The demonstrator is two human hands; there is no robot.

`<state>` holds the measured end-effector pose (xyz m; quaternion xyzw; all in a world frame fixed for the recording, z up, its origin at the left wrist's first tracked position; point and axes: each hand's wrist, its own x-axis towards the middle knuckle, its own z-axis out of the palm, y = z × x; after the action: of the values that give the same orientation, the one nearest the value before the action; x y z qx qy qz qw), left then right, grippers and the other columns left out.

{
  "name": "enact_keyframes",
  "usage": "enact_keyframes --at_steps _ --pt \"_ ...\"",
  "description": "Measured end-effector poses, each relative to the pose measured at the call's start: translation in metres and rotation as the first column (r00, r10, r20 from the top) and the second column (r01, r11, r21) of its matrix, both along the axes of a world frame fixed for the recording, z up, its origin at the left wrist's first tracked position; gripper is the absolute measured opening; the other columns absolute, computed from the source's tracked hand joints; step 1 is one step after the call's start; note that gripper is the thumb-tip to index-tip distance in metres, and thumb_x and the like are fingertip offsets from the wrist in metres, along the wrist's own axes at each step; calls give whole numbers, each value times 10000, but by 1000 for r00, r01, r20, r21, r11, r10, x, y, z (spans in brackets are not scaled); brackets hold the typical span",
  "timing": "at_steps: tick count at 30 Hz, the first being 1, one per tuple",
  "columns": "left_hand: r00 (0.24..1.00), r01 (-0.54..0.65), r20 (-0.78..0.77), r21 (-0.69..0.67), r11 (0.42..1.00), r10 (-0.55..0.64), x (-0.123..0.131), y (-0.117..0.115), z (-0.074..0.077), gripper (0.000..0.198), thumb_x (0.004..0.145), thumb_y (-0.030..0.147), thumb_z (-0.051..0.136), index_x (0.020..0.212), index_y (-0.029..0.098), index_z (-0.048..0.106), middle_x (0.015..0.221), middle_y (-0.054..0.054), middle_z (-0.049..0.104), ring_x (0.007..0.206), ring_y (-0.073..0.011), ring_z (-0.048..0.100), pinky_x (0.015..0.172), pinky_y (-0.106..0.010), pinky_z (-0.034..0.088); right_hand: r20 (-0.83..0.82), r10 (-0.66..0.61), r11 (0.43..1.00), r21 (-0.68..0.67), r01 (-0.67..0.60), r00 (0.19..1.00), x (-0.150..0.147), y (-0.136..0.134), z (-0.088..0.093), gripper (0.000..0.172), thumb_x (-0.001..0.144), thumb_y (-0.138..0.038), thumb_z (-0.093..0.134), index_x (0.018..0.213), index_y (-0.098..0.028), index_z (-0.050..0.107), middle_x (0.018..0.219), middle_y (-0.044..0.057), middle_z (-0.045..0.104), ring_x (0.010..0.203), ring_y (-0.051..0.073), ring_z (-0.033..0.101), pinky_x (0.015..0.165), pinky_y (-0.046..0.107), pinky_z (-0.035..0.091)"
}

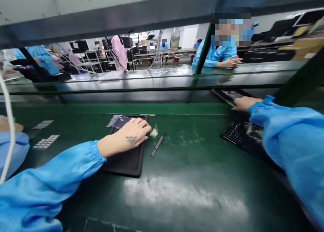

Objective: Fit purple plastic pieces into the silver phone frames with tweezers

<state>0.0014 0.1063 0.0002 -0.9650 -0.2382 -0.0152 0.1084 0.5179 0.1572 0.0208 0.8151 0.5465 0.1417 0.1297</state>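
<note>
My left hand rests palm down, fingers stretched out, over a flat black tray. A crumpled clear plastic bag lies at the tray's far edge, beside that hand. Just right of my fingertips are a small heap of pale bits and dark tweezers. My right hand reaches far right, its fingers closed on the edge of a dark, flat, tray-like piece. Below it, a black slotted tray is partly hidden by my right sleeve.
Two sheets of small grey pieces lie at left. A neighbour's sleeve and a white cable border that side. A shelf beam crosses overhead; a green post stands at right. Across the bench sits another person.
</note>
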Motion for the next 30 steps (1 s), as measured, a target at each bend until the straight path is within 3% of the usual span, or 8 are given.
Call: enact_keyframes --at_steps 6,10,14,17,19,22,26,30 --pt "990 124 -44 -209 970 -136 27 42 -22 175 1045 277 405 1077 187 551 994 -64 605 840 -196 569 758 -314 412 -10 -98 948 -306 90 995 30 5 -6 314 1005 -318 580 1241 -116 627 1258 136 626 1099 214 647 935 404 541" --pt "974 222 13 -273 936 -227 55 51 -7 176 1004 168 389 879 192 510 836 -20 551 699 -147 526 632 -270 363 -71 -43 939 -343 17 997 41 -7 -5 303 1024 -323 544 1255 -142 619 1266 108 625 1099 212 644 941 425 539" --pt "915 387 137 -39 921 -379 150 37 27 201 891 43 415 971 169 549 894 -46 562 711 -152 508 629 -276 368 -100 25 950 -308 -54 995 38 -16 -4 290 1050 -306 486 1245 -142 625 1254 93 628 1100 208 644 940 416 532" --pt "845 505 212 -13 863 -491 233 24 49 245 944 85 387 1059 169 586 977 -68 605 794 -168 570 674 -281 414 -100 69 954 -284 -95 993 34 -19 -7 265 1019 -287 558 1236 -151 624 1267 96 627 1079 196 649 942 405 529" --pt "825 560 146 -78 825 -546 258 21 57 198 971 153 425 1032 185 611 959 -57 630 809 -173 594 688 -282 430 -93 86 957 -269 -108 992 33 -19 -9 271 1004 -286 586 1239 -156 621 1276 101 624 1077 194 649 946 406 529" --pt "802 567 -46 -256 783 -596 226 25 54 114 956 308 577 992 214 630 968 -34 663 856 -176 620 757 -260 463 -93 105 959 -252 -126 990 34 -19 -13 325 988 -305 613 1274 -152 603 1291 114 616 1082 205 643 931 430 541" --pt "931 247 -240 -143 958 -276 110 29 26 273 933 352 591 1170 218 609 1190 -112 654 1027 -267 639 879 -342 487 -103 142 959 -234 -163 984 37 -18 -13 349 983 -326 618 1286 -154 597 1291 113 615 1085 215 642 916 442 551" --pt "975 69 -194 -180 981 -104 34 27 -15 297 999 243 372 1227 215 559 1195 -110 638 926 -221 663 797 -306 494 -100 219 949 -208 -236 970 39 -21 -13 366 971 -353 630 1285 -166 604 1295 107 615 1112 237 637 924 456 556"
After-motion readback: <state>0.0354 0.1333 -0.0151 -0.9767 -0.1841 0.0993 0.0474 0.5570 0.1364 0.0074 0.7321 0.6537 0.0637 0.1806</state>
